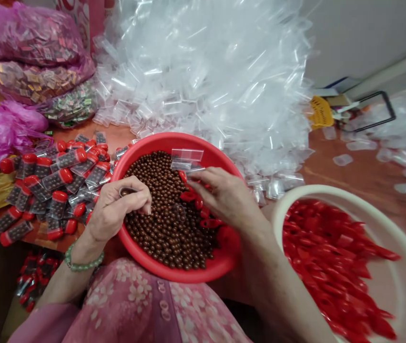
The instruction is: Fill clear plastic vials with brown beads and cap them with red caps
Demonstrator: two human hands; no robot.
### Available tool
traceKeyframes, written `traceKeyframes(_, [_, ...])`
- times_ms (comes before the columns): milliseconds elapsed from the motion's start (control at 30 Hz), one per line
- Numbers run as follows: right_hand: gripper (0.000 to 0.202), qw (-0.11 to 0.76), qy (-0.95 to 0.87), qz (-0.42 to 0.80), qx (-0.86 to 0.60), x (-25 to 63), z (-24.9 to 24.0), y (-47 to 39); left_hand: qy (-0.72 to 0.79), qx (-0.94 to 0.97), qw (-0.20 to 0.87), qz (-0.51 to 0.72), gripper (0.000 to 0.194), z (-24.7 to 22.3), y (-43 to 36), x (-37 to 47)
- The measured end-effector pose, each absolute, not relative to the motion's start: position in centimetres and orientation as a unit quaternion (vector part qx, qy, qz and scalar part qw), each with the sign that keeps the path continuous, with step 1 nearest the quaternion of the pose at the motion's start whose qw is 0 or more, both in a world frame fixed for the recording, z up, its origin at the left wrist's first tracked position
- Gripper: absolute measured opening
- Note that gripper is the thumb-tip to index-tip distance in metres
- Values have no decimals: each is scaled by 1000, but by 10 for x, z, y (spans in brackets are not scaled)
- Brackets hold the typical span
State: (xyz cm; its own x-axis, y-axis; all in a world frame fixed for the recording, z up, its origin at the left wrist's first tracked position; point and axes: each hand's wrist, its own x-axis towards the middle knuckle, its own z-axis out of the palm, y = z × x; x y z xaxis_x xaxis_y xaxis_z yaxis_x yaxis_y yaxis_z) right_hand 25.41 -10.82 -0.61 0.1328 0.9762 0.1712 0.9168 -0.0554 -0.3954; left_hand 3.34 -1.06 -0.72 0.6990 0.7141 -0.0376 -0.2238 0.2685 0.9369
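A red basin (177, 275) holds brown round beads (167, 238), with several red caps (210, 222) at its right side. My left hand (122, 205) is over the basin's left rim, its fingers curled round a small clear container (127, 191) whose open end shows brown inside. Over the right part of the basin is my right hand (222, 193), its thumb and fingers pinched on a clear plastic piece (187, 159). Another clear rim shows on the beads between the hands.
Filled red-capped containers (58, 205) lie at the left, below pink bags (42, 35). Behind the basin rises a large heap of clear plastic containers (206, 71). A white tub (331, 193) of red pieces (331, 267) stands at the right, near a yellow basket (320, 112).
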Motion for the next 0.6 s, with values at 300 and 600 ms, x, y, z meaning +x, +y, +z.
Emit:
traceKeyframes(300, [24,14,-636,43,-771,272,-3,-72,275,548,733,295,17,-18,-13,45])
traceKeyframes(600, [37,-160,-615,52,-771,259,-20,-60,286,576,714,277,28,-14,-11,49])
